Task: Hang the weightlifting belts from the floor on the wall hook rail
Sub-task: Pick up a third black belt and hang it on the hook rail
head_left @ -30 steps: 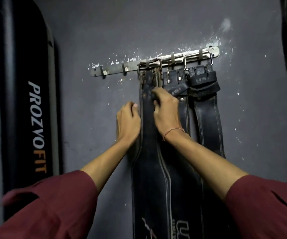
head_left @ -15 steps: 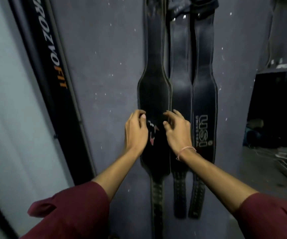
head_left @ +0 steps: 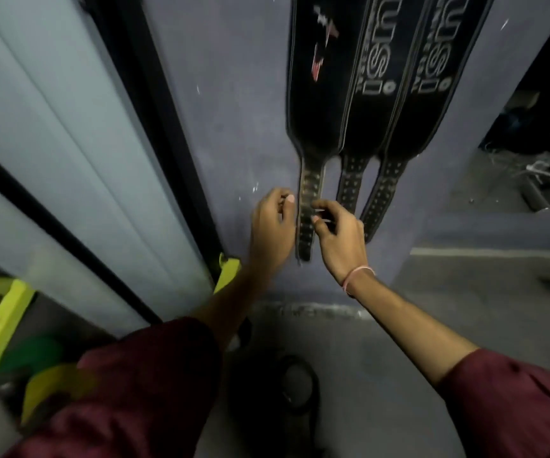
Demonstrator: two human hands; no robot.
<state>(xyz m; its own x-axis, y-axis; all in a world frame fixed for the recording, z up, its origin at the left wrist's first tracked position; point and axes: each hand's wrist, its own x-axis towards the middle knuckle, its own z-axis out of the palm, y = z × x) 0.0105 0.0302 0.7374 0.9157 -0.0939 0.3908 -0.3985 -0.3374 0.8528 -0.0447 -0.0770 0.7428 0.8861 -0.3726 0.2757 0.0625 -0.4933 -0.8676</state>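
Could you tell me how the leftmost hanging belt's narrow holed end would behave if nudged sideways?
The leftmost belt hangs flat and straight, so it is probably stiff, not floppy. Its narrow end hangs loose against the wall, so it would likely swing, then settle.

Dim grey wall (head_left: pixel 227 94) — concrete floor (head_left: pixel 465 292), yellow frame (head_left: pixel 2 319).

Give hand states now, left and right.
Left hand: loosely curled beside belt strap, holding nothing.
Right hand: fingers at strap edge; grip cannot be told.
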